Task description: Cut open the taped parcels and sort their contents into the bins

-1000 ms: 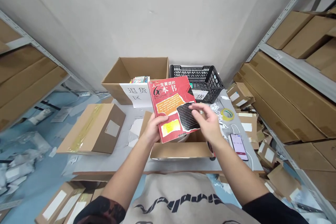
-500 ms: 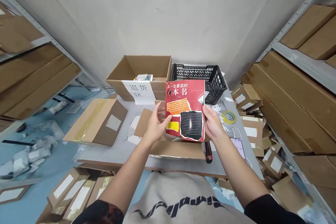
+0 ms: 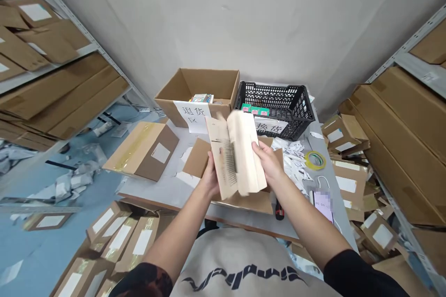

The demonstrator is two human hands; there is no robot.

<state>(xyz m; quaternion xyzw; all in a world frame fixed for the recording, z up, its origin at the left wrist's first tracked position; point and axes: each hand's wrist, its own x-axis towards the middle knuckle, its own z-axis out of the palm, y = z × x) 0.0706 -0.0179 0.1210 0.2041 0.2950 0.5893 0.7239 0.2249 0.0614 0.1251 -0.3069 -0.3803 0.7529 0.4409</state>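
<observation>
The left hand (image 3: 210,180) holds one side of the open book (image 3: 246,158) (partly blurred), the right hand (image 3: 269,160) the other, above the near carton (image 3: 256,203); leafing seems the step, next wanting a lighter right grip

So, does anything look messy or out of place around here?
Yes, two spots look untidy: small white scraps lie strewn on the table beside the yellow tape roll, and crumpled white packaging litters the blue floor at left. The open book has blurred pages, so I can't judge damage there.
</observation>
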